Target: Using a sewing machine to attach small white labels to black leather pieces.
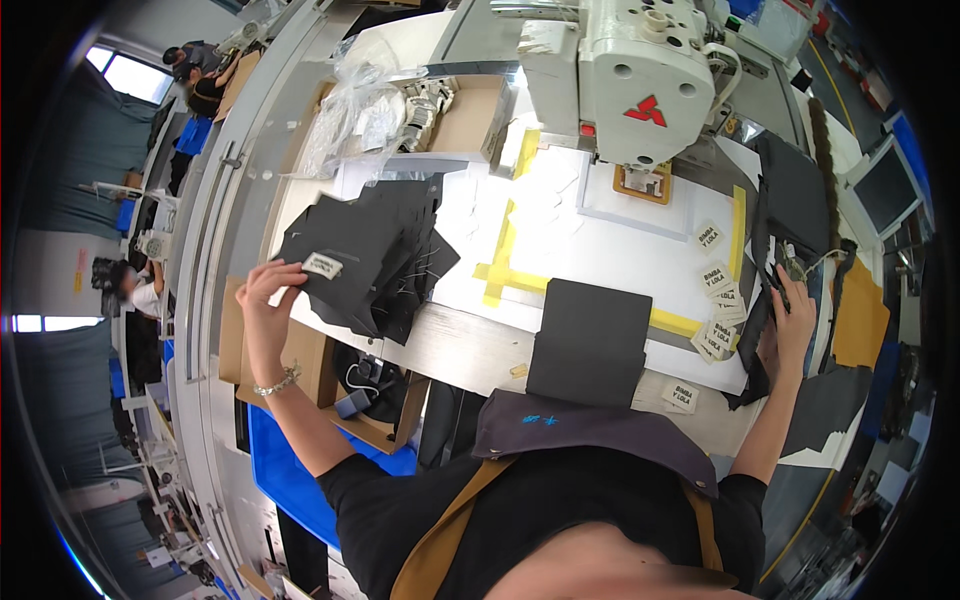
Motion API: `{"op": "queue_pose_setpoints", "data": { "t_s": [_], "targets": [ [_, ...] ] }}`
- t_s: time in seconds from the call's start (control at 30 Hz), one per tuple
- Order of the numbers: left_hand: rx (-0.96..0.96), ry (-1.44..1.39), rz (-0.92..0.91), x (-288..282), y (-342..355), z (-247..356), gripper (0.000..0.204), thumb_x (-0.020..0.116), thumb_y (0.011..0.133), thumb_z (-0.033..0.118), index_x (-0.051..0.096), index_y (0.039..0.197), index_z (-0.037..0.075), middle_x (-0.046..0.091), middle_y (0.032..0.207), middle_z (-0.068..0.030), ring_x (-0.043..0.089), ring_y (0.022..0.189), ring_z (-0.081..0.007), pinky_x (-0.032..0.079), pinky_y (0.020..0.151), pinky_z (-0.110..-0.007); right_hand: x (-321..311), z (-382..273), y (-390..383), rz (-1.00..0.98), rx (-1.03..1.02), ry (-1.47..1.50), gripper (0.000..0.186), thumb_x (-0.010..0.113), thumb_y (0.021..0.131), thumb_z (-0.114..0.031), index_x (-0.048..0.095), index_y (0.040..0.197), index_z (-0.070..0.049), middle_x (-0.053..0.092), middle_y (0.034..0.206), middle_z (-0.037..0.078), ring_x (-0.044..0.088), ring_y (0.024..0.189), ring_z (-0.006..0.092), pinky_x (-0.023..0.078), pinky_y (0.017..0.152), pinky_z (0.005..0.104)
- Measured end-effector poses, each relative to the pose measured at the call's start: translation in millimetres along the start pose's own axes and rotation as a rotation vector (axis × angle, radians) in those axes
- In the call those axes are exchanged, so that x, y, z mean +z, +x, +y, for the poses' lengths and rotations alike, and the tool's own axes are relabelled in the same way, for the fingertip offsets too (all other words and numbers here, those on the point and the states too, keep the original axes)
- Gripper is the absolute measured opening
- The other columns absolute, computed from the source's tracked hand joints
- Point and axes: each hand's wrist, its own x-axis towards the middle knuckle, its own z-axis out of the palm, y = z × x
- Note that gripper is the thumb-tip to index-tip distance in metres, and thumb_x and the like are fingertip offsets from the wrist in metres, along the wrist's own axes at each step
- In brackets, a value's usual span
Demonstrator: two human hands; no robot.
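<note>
My left hand pinches the left edge of a loose pile of black cut pieces, beside a small printed white label lying on top. My right hand reaches to the right edge of the work area, fingertips at black material and a small metal object with string; exactly what they grip is unclear. Several white labels lie scattered left of that hand. A single black piece lies before me on the table's front edge, near the yellow-taped white board.
A white sewing machine overhangs the board. An open box with plastic bags sits at back left. A cardboard box and blue tray are below left. A screen stands right; co-workers work far left.
</note>
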Motion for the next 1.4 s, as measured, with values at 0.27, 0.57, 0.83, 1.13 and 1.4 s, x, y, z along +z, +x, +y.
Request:
{"op": "queue_pose_setpoints", "data": {
  "t_s": [0.27, 0.57, 0.83, 1.13, 1.4],
  "targets": [
    [-0.145, 0.422, 0.036, 18.1, -29.5, -9.2, 0.028, 0.056, 0.078, -0.008, 0.070, 0.092, 0.012, 0.068, 0.108, -0.0005, 0.058, 0.109, -0.0194, 0.033, 0.095, -0.038, -1.2, -2.1, -2.6, -0.020, 0.013, -0.046, 0.037, 0.062, 0.090, -0.016, 0.062, 0.127, -0.015, 0.060, 0.096, 0.007, 0.055, 0.081, 0.0255, 0.041, 0.075, 0.0333],
    [0.248, -0.106, -0.042, 109.4, 45.5, 103.3, 0.027, 0.070, 0.076, 0.003, 0.068, 0.101, 0.011, 0.066, 0.097, -0.0018, 0.060, 0.095, -0.0209, 0.038, 0.086, -0.036, 4.2, 8.0, -23.2, -0.005, 0.155, -0.093, 0.036, 0.063, 0.090, -0.020, 0.064, 0.125, -0.013, 0.059, 0.100, 0.008, 0.059, 0.091, 0.0260, 0.043, 0.079, 0.0343],
    [0.014, -0.562, -0.299, 213.4, 75.3, 164.4, 0.025, 0.077, 0.074, 0.008, 0.067, 0.096, 0.001, 0.064, 0.083, -0.0083, 0.060, 0.078, -0.0199, 0.047, 0.071, -0.032, 6.5, 9.9, -31.7, 0.076, 0.149, -0.124, 0.034, 0.064, 0.090, -0.018, 0.065, 0.123, -0.014, 0.058, 0.116, 0.009, 0.057, 0.104, 0.0272, 0.041, 0.091, 0.0380],
    [0.018, -0.634, -0.298, 214.6, 65.8, 175.0, 0.019, 0.074, 0.077, 0.000, 0.064, 0.093, -0.002, 0.062, 0.079, -0.0049, 0.055, 0.067, -0.0116, 0.047, 0.065, -0.024, -24.4, -66.1, -3.3, 0.184, 0.120, -0.035, 0.034, 0.068, 0.086, -0.007, 0.067, 0.119, -0.011, 0.060, 0.115, 0.007, 0.056, 0.102, 0.0240, 0.039, 0.093, 0.0363],
    [0.031, -1.233, -0.614, 164.5, 19.2, 231.6, 0.031, 0.071, 0.084, 0.003, 0.064, 0.114, 0.003, 0.062, 0.071, 0.0029, 0.052, 0.066, -0.0032, 0.041, 0.061, -0.020, 4.8, -208.5, 8.5, -0.385, 0.502, 1.442, 0.020, 0.064, 0.088, -0.002, 0.066, 0.108, 0.001, 0.065, 0.086, 0.003, 0.058, 0.077, 0.0070, 0.043, 0.066, 0.0196]
  ]
}}
